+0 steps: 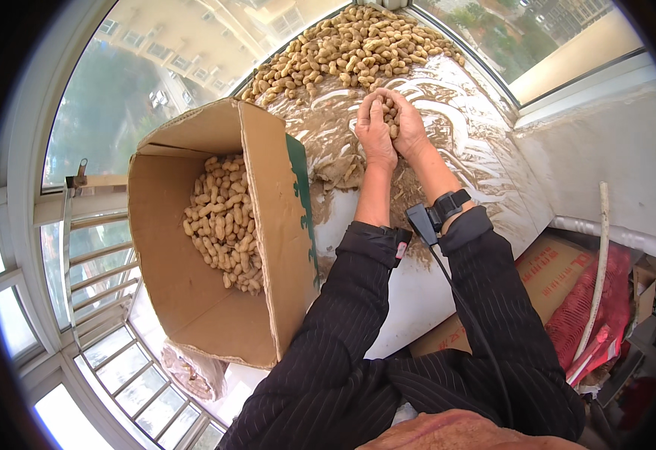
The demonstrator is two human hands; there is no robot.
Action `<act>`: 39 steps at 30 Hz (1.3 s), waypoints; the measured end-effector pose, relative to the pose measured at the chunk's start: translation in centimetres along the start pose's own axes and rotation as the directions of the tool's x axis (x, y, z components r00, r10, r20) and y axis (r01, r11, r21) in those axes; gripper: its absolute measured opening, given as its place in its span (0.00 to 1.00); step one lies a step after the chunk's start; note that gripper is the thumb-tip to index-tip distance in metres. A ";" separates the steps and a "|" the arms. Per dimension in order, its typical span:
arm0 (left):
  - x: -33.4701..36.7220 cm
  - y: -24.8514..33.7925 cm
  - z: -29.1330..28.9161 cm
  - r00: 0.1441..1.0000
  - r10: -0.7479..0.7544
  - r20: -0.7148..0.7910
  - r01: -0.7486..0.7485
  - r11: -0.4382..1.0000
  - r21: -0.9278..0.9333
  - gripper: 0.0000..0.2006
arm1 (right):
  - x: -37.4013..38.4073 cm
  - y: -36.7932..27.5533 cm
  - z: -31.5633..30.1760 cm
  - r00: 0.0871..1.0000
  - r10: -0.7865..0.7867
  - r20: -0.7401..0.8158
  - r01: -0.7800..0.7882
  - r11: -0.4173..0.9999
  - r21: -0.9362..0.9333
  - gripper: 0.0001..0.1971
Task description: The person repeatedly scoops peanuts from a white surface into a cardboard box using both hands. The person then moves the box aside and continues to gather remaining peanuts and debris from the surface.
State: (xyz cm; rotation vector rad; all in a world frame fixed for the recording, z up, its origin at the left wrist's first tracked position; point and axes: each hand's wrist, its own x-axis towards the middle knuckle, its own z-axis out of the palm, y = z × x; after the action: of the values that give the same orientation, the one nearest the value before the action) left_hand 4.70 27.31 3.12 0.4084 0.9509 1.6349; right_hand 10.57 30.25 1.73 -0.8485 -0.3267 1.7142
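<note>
Rough, waisted peanuts (350, 46) heap beside the window (103, 120) on a white bench (418, 300) streaked with brown dirt (335, 135); more lie in an open cardboard box (159, 247) at my left. My left hand (374, 135) and right hand (411, 126), cupped together, hold a small clutch of them near the heap, fingers curled, forearms reaching forward, wrists close.

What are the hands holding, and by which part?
Unshelled peanuts, a loose heap cupped between the left hand and right hand, not by any single part.
</note>
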 end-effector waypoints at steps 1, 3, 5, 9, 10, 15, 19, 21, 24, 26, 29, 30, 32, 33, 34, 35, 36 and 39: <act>-0.3 0.2 0.3 0.999 0.023 0.027 -0.024 0.999 0.037 0.12 | -0.2 0.0 -0.2 1.000 0.006 0.006 -0.006 0.999 0.050 0.15; -1.0 0.5 1.2 0.988 0.137 0.065 -0.148 0.965 0.215 0.10 | -0.7 0.0 -0.7 0.999 -0.005 0.039 -0.001 0.988 0.152 0.14; -2.0 0.6 2.1 0.955 0.265 0.131 -0.295 0.825 0.482 0.09 | -1.8 -0.3 -1.6 0.992 0.027 0.125 -0.067 0.942 0.328 0.14; -4.2 0.7 4.0 0.858 0.381 0.344 -0.505 0.503 0.702 0.08 | -4.7 -0.9 -3.0 0.992 -0.002 0.129 -0.044 0.936 0.348 0.15; -4.8 0.9 4.5 0.824 0.428 0.371 -0.554 0.474 0.684 0.08 | -5.5 -1.2 -3.1 0.994 -0.005 0.108 -0.031 0.941 0.336 0.15; -7.4 4.8 5.9 0.739 0.526 0.422 -0.652 0.398 0.645 0.09 | -8.2 -2.9 0.0 0.996 -0.058 0.060 0.046 0.982 0.182 0.15; -8.4 11.8 6.5 0.653 0.639 0.406 -0.716 0.344 0.608 0.10 | -8.7 -4.6 5.4 0.986 -0.117 0.116 0.118 0.993 -0.001 0.15; -9.4 15.7 6.7 0.583 0.715 0.386 -0.750 0.291 0.594 0.10 | -8.8 -5.1 8.4 0.977 -0.142 0.158 0.160 0.981 -0.112 0.15; -10.9 22.0 4.5 0.551 0.726 0.412 -0.754 0.220 0.619 0.16 | -8.6 -5.4 13.4 0.962 -0.135 0.238 0.196 0.946 -0.258 0.15; -12.1 26.2 1.7 0.571 0.728 0.379 -0.677 0.157 0.719 0.23 | -8.4 -5.2 16.7 0.951 -0.098 0.293 0.199 0.920 -0.336 0.15; -13.4 29.1 1.0 0.418 0.906 0.068 -0.404 0.118 0.907 0.22 | -8.8 -4.0 19.9 0.934 -0.039 0.354 0.203 0.876 -0.438 0.16; -13.4 29.4 1.2 0.318 0.948 -0.033 -0.315 0.139 0.939 0.21 | -8.7 -3.7 20.6 0.926 -0.033 0.376 0.219 0.858 -0.465 0.16; -13.7 29.5 1.9 0.116 0.990 -0.076 -0.279 0.106 0.954 0.19 | -8.9 -3.7 21.2 0.920 -0.047 0.390 0.256 0.825 -0.504 0.16; -13.9 29.2 2.3 0.162 0.983 -0.086 -0.309 0.134 0.942 0.17 | -9.0 -3.8 21.1 0.916 -0.067 0.396 0.283 0.807 -0.518 0.16; -14.1 28.8 2.7 0.210 0.973 -0.094 -0.335 0.161 0.928 0.16 | -9.2 -4.3 20.8 0.914 -0.105 0.393 0.315 0.793 -0.522 0.16; -14.6 28.1 3.3 0.246 0.968 -0.055 -0.391 0.151 0.908 0.17 | -9.1 -4.7 20.5 0.908 -0.138 0.395 0.347 0.776 -0.527 0.16; -15.4 27.1 4.3 0.287 0.958 -0.011 -0.450 0.145 0.881 0.19 | -9.1 -5.4 19.9 0.898 -0.184 0.399 0.390 0.753 -0.531 0.16; -17.1 23.3 5.6 0.385 0.912 0.139 -0.575 0.119 0.810 0.22 | -8.3 -7.6 16.8 0.763 -0.376 0.525 0.646 0.406 -0.647 0.16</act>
State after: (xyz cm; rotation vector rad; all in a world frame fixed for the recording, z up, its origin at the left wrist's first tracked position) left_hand -1.43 12.77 27.94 1.4487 2.0451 2.2260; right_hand 5.44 28.52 21.23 -0.9601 -1.5370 1.0070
